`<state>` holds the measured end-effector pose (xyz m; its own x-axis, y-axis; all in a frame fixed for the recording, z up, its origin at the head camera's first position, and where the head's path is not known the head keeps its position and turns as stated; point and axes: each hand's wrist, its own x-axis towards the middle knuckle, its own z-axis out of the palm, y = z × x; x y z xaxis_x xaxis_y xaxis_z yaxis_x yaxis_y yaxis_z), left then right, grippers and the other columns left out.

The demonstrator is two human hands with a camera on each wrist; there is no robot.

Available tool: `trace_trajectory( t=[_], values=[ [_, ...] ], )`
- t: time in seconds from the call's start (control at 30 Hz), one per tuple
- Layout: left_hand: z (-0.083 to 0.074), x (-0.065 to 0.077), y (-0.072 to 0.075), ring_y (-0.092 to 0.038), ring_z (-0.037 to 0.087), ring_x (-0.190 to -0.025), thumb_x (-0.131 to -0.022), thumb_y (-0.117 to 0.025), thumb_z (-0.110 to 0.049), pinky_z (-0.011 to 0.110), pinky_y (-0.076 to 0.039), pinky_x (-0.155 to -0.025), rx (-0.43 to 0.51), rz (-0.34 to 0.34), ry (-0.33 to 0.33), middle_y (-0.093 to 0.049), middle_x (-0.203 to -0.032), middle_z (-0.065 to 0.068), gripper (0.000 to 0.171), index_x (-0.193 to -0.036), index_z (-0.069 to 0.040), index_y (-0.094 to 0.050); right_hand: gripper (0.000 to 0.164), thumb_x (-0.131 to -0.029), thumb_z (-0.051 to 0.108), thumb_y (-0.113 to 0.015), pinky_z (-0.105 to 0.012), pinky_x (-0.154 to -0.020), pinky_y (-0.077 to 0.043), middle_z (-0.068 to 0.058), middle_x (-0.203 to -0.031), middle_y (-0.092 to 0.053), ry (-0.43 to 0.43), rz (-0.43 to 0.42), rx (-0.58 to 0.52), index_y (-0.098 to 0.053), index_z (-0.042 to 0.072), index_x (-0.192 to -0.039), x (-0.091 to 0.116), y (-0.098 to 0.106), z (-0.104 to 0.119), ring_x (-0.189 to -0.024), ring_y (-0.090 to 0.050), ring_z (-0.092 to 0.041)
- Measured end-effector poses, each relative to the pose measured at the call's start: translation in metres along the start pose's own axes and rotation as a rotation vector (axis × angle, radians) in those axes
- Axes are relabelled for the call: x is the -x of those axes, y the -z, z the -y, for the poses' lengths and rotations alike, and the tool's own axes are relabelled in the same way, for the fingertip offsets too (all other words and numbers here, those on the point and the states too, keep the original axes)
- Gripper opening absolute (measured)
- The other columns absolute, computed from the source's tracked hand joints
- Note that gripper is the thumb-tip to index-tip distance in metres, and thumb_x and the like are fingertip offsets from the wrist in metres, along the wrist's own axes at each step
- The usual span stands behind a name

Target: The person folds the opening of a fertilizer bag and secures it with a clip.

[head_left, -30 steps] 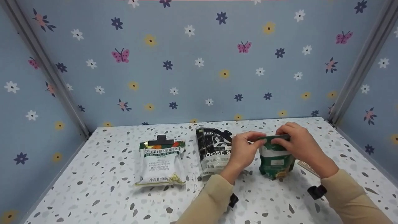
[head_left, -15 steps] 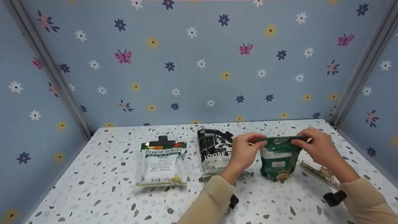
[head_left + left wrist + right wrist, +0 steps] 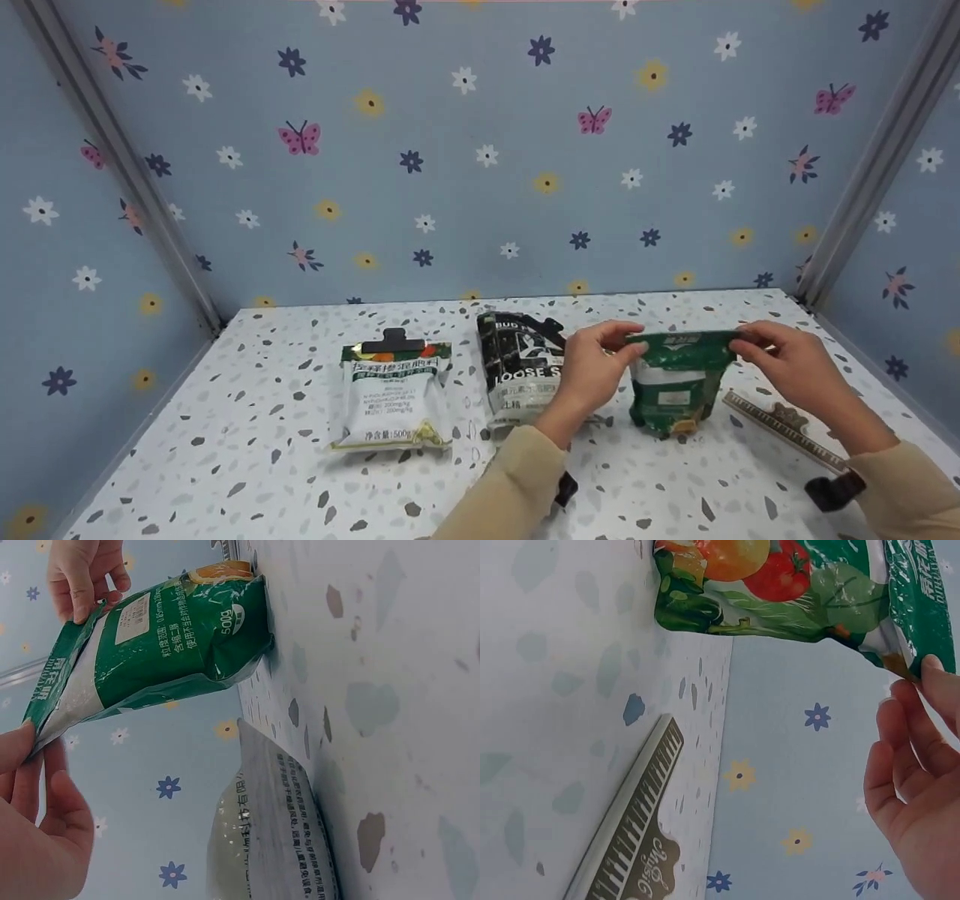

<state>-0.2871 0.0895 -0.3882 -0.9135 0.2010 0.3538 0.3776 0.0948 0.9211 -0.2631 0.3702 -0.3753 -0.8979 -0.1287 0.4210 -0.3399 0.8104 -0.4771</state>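
A green fertilizer bag stands upright on the table at the right, its top folded over into a flat band. My left hand pinches the left end of that band between thumb and fingers. At the opposite end, my right hand pinches the other top corner, so the edge is stretched between both hands. Vegetable and fruit pictures show on the bag's side in the right wrist view, where thumb and fingertips meet on the corner. Beside the right forearm lies a piano-key patterned ruler, partly covered by the sleeve.
To the left stands a white fertilizer bag with a black clip across its top. A black-and-white bag, also with a black clip, stands in the middle, partly behind my left hand. A flower-patterned wall rises behind the speckled table.
My right hand has slid rightward along the bag's top edge to its corner, spreading the band out. The left hand has kept its pinch. More of the ruler shows.
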Motion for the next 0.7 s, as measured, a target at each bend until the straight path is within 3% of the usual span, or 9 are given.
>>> trace_trajectory(
  t=[0.2, 0.4, 0.57, 0.7],
  values=[
    [0.001, 0.0, 0.0, -0.062, 0.004, -0.08, -0.09, -0.076, -0.017, 0.025, -0.049, -0.066, -0.013, 0.006, 0.003, -0.066, -0.083, -0.014, 0.017, -0.104, -0.027, -0.078, 0.02, -0.099, 0.024, -0.065, -0.025, -0.066, -0.051, -0.003, -0.094, -0.07, 0.007, 0.039, 0.065, -0.072, 0.007, -0.106, 0.006, 0.005, -0.013, -0.078, -0.06, -0.008],
    [0.002, 0.0, 0.0, -0.061, 0.003, -0.081, -0.09, -0.076, -0.018, 0.025, -0.05, -0.066, -0.02, 0.004, 0.011, -0.065, -0.086, -0.015, 0.016, -0.105, -0.024, -0.078, 0.012, -0.095, 0.016, -0.069, -0.029, -0.064, -0.051, -0.002, -0.093, -0.069, -0.051, 0.181, 0.112, -0.074, 0.007, -0.102, 0.014, 0.01, -0.038, -0.081, -0.062, -0.019],
    [0.002, 0.001, -0.002, -0.06, 0.003, -0.081, -0.09, -0.076, -0.017, 0.025, -0.049, -0.066, -0.026, 0.021, 0.042, -0.065, -0.084, -0.015, 0.015, -0.105, -0.021, -0.078, 0.027, -0.094, 0.024, -0.07, -0.034, -0.06, -0.05, -0.008, -0.096, -0.069, -0.188, 0.375, 0.115, -0.071, 0.0, -0.108, 0.02, 0.015, -0.058, -0.082, -0.062, -0.021],
    [0.002, 0.002, -0.002, -0.06, 0.004, -0.08, -0.091, -0.076, -0.017, 0.025, -0.049, -0.063, -0.023, 0.032, 0.06, -0.065, -0.083, -0.014, 0.013, -0.102, -0.022, -0.077, 0.042, -0.093, 0.033, -0.071, -0.041, -0.065, -0.054, -0.016, -0.103, -0.069, -0.28, 0.509, 0.133, -0.069, -0.005, -0.113, 0.021, 0.018, -0.068, -0.085, -0.065, -0.026]
  ],
)
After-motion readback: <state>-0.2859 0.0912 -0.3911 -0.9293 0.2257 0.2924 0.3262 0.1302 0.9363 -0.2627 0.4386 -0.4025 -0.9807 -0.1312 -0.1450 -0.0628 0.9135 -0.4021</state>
